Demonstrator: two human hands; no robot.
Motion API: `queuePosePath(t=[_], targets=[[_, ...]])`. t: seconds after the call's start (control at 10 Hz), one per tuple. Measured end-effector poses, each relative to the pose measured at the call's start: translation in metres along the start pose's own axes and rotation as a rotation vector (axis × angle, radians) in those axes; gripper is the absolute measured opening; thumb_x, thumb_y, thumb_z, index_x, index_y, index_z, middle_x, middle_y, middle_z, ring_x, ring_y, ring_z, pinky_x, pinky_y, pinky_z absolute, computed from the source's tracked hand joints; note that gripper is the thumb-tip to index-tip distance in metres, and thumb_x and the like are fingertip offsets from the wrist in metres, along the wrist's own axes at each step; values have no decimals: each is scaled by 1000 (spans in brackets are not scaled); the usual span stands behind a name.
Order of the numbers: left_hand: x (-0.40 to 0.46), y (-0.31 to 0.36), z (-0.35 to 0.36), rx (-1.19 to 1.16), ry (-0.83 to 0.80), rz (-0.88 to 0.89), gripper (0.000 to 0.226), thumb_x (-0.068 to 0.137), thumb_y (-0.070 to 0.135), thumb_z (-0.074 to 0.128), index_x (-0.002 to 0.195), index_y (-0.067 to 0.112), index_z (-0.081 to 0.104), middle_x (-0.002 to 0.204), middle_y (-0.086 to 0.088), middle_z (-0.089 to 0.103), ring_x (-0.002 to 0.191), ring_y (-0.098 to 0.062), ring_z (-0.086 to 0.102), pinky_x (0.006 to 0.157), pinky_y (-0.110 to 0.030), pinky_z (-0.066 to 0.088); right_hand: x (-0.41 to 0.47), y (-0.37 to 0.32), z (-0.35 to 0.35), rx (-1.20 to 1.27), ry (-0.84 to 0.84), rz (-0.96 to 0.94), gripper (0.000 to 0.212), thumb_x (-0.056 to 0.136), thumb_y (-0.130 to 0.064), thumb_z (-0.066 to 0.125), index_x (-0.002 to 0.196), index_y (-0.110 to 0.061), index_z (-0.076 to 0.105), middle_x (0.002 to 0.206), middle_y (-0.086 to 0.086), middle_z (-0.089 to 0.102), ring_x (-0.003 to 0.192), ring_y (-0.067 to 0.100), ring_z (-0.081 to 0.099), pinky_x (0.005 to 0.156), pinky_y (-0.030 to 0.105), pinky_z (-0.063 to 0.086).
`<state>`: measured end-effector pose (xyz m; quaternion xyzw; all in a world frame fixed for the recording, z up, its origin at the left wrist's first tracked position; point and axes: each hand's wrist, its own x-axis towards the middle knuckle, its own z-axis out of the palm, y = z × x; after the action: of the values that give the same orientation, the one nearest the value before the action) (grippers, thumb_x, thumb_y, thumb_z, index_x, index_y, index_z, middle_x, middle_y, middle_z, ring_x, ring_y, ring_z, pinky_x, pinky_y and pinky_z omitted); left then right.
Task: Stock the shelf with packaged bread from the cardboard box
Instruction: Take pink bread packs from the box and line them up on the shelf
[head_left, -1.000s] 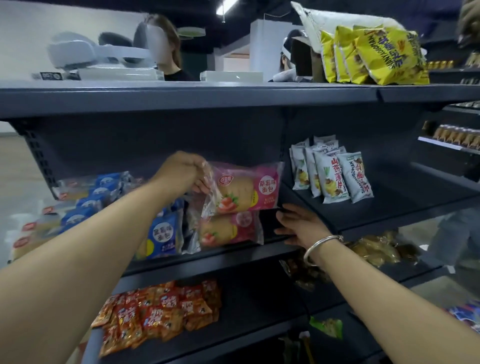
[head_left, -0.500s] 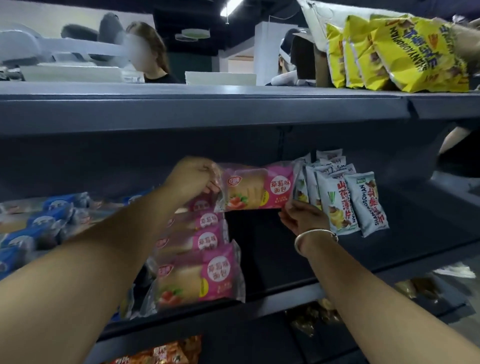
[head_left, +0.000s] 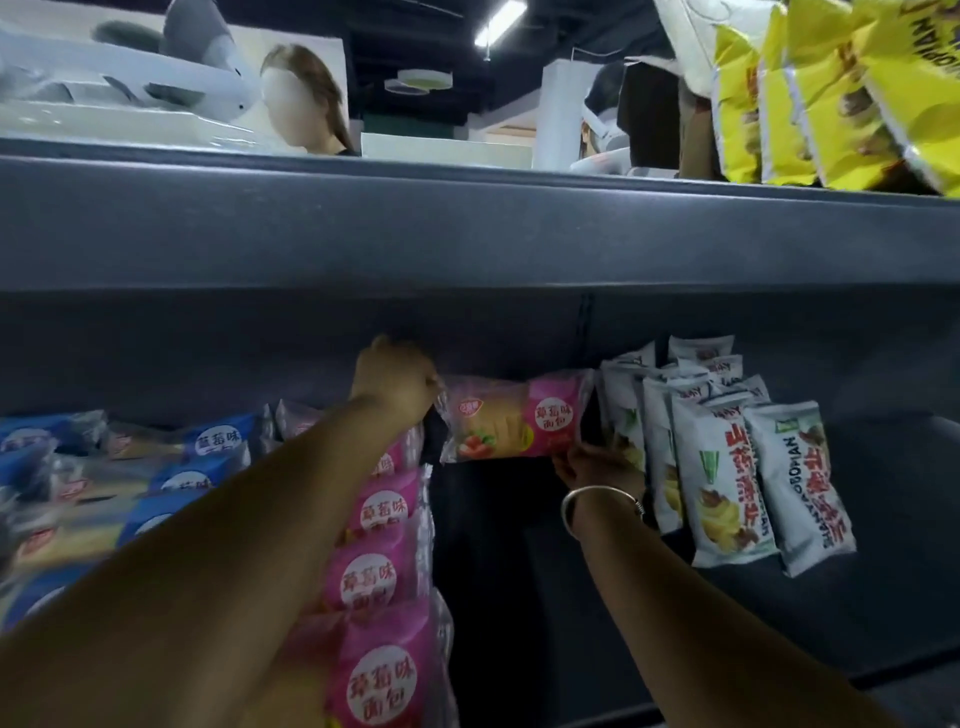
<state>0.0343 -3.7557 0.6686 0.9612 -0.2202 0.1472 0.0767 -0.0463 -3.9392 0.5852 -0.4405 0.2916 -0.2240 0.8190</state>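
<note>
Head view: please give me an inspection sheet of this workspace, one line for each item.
Surface: dark shelf, bare part at right.
Job's things: pink bread packet held at shelf back; row of pink bread packets in front; cardboard box not in view.
Clutter: blue packets left, white chip bags right, yellow bags on top shelf.
Grippers: left hand grips the packet's left end; right hand holds its lower right corner.
Cables: nothing seen.
Surroundings: people behind the shelf, ceiling light.
</note>
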Motion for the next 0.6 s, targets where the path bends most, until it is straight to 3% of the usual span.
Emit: queuePosePath(t=[0.1,0.2,0.3,0.6], targets=[[9,4,8,141,10,-43,29,93,28,48,114,19,67,122,-4,59,117,-30,45,92,-32,40,40,18,-1,-101,-66,40,48,95,0,42,139,-17,32,127,-8,42,71,4,61,55,12,50],[15,8,19,215,4,-69,30,91,18,49,117,13,62,124,-7,55,120,-30,42,95,-34,37,49,20,3,-935,-59,-120,41,101,-24,32,141,-15,36,138,-5,46,101,2,64,86,18,47],[18,8,26,234,-31,-100,31,90,15,49,118,10,60,125,-7,53,123,-31,37,99,-36,32,50,22,4,-1742,-140,-247,45,99,-41,30,132,-17,50,136,7,52,125,23,50,98,28,40],[16,9,29,275,-58,-140,29,85,2,47,109,9,61,119,-8,58,121,-31,37,99,-38,29,45,18,12,-1929,-208,-265,44,98,-39,37,126,-12,57,132,11,56,123,26,51,97,29,41]])
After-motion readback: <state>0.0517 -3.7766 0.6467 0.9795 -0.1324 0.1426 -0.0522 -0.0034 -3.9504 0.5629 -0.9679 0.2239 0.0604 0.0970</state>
